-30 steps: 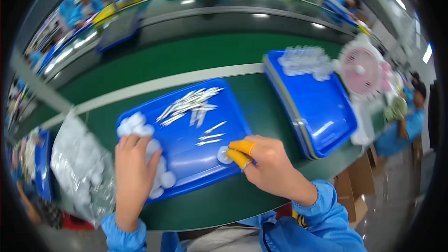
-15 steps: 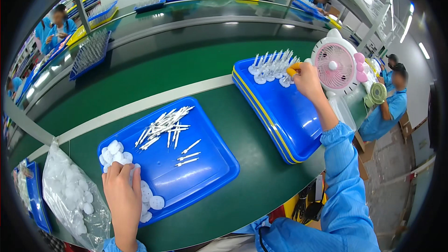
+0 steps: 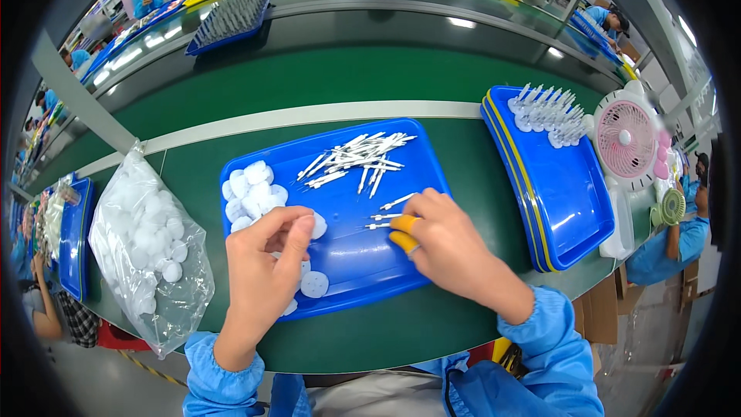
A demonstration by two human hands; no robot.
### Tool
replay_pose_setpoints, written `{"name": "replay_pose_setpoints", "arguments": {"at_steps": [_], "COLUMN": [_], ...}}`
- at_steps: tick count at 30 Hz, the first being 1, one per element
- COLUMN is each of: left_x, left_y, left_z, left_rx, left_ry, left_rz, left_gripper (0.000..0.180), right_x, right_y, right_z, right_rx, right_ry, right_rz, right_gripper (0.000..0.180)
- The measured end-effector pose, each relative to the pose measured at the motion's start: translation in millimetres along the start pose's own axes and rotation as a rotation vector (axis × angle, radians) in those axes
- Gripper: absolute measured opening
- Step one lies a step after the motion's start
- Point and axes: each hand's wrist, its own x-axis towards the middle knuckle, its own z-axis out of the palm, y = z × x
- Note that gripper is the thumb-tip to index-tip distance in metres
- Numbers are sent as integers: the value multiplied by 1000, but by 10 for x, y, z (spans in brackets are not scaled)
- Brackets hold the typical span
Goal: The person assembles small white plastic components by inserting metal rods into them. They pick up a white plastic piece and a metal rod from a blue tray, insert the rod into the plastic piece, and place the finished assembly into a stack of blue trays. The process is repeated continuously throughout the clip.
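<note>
My left hand (image 3: 266, 266) pinches a thin white plastic disc (image 3: 319, 225) between thumb and fingertips, above the left part of a blue tray (image 3: 363, 266). A heap of white discs (image 3: 253, 189) lies beyond that hand, and a few loose discs (image 3: 314, 284) lie beside it. My right hand (image 3: 448, 247), with yellow finger covers on two fingers, closes at the end of a thin white stick (image 3: 377, 226) in the tray; its grip is partly hidden. Two similar sticks lie close by. A pile of white sticks (image 3: 359, 156) fills the tray's far side.
Stacked blue and yellow trays (image 3: 563, 212) stand at the right, with sticks upright in discs (image 3: 549, 114) on top. Beside them are a pink-and-white fan (image 3: 625, 137) and a small green fan (image 3: 670, 207). A clear bag of discs (image 3: 147, 239) lies left. Co-workers sit across the bench.
My right hand has come from the upright pieces on the right tray to the loose sticks. My left hand has lifted a disc off the heap. The view has turned.
</note>
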Motion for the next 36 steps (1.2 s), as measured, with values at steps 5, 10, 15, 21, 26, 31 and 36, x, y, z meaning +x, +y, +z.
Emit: {"name": "replay_pose_setpoints", "arguments": {"at_steps": [5,10,15,21,26,31,36], "left_x": [-46,-104,-142,-144,-158,-168,-190], "left_y": [19,-26,-3,36,-11,-7,-78], "left_z": [92,128,189,225,248,297,322], "left_rx": [-188,-240,-136,28,75,99,156], "left_ry": [-42,-158,-203,-159,-109,-101,-91], "left_rz": [-93,-188,-53,57,38,92,193], "left_gripper": [21,18,15,19,17,17,18], "right_x": [103,17,-11,-45,-42,-34,-60], "right_y": [-59,-373,-460,-369,-297,-346,-423], "right_z": [237,-34,30,64,112,183,219], "right_rx": [-37,389,471,423,383,370,410], "right_ry": [1,16,37,17,15,27,62], "right_rz": [22,119,60,14,51,31,37], "right_gripper": [24,34,43,45,47,40,34]}}
